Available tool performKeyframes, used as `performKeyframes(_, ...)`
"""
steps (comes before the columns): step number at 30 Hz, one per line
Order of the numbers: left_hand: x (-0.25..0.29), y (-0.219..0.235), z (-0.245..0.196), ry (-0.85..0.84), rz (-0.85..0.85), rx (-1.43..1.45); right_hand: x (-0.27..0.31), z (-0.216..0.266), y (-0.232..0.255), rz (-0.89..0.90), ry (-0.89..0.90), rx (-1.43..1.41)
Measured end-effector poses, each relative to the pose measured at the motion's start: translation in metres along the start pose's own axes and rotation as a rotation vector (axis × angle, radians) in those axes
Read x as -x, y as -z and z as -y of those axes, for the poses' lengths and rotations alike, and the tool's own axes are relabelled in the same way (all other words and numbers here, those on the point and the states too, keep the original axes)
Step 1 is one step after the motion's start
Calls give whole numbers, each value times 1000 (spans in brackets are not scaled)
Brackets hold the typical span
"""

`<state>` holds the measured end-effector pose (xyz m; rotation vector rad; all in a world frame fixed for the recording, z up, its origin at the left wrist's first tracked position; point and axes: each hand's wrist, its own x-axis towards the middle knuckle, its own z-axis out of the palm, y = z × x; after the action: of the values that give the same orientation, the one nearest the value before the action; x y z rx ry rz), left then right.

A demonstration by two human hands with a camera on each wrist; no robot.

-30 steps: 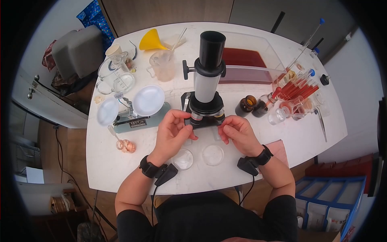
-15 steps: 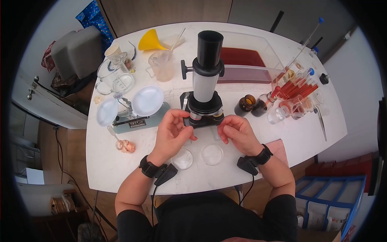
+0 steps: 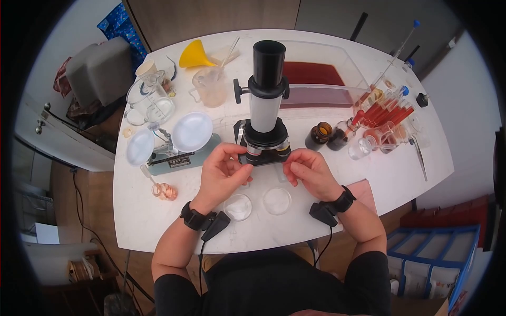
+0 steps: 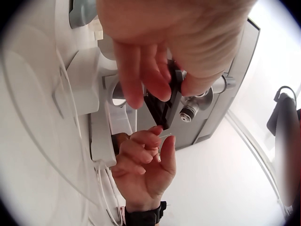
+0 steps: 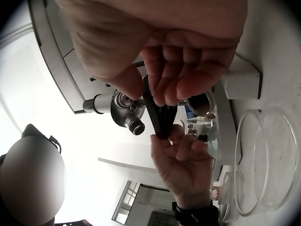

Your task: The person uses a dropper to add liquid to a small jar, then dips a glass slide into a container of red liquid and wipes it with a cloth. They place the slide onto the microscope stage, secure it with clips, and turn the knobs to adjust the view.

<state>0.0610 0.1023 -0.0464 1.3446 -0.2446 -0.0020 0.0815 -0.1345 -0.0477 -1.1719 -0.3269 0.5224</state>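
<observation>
A microscope (image 3: 264,113) with a black eyepiece tube and white barrel stands at the middle of the table. My left hand (image 3: 225,173) is at the left front corner of its black stage (image 4: 162,110), thumb above and fingers below, pinching the edge. The right hand (image 3: 312,171) holds the opposite corner in the same way, as the right wrist view shows. Just over the stage sits an objective lens (image 4: 188,114). Beneath, a round mirror (image 5: 201,104) is partly covered by the right fingers. Two glass petri dishes (image 3: 276,201) lie between the wrists.
To the left are a balance (image 3: 179,160) with two white pans and a small flask (image 3: 167,191). A brown bottle (image 3: 318,136), red-filled test tubes (image 3: 387,111) and tweezers (image 3: 419,158) lie on the right. Behind stand a clear tank (image 3: 324,97) and a yellow funnel (image 3: 194,54).
Both hands stay at the stage corners. The head view has shifted a little, so the microscope appears slightly further left.
</observation>
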Motion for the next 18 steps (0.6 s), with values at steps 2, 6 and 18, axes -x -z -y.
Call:
performKeyframes(2, 1, 0, -4, 15, 18, -12, 0, 0, 0, -4, -3, -3)
performKeyframes(6, 2, -1, -11, 57, 8, -38, 0, 0, 0, 3, -9, -13)
performKeyframes(18, 1, 2, -18, 105, 44, -73, 0, 1, 0, -3, -8, 38)
